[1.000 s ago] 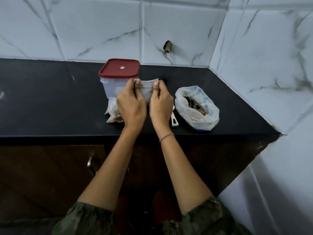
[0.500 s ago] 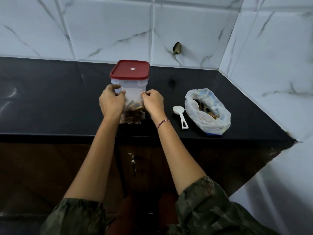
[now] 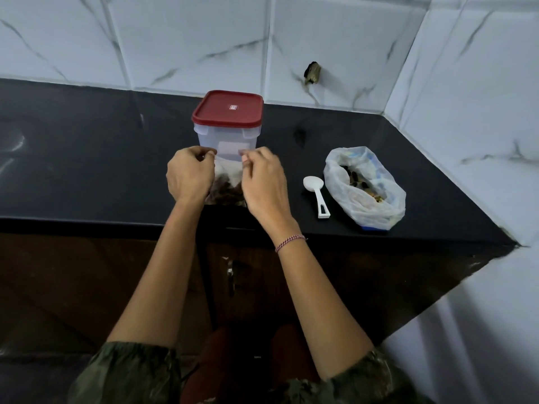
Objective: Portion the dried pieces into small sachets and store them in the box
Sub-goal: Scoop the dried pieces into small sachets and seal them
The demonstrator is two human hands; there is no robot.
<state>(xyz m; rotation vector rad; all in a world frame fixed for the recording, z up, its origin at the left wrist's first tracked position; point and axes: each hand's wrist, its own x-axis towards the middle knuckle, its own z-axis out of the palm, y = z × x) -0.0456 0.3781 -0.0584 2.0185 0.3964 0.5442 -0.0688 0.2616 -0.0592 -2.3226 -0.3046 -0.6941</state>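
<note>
A small clear sachet with brown dried pieces in its lower half stands on the black counter, just in front of the box. My left hand pinches its top left corner and my right hand pinches its top right corner. Behind it stands the translucent box with a red lid, lid on. To the right lies an open white plastic bag holding more dried pieces.
A white plastic scoop lies between my right hand and the bag. Marble-tiled walls close the counter at the back and right. A dark fitting sticks out of the back wall. Brown cabinet doors sit below the counter edge.
A second ago both hands held a sachet up by its top edge. It has come down in front of the box, and my hands now pinch the sachet's top corners. The view shifted left.
</note>
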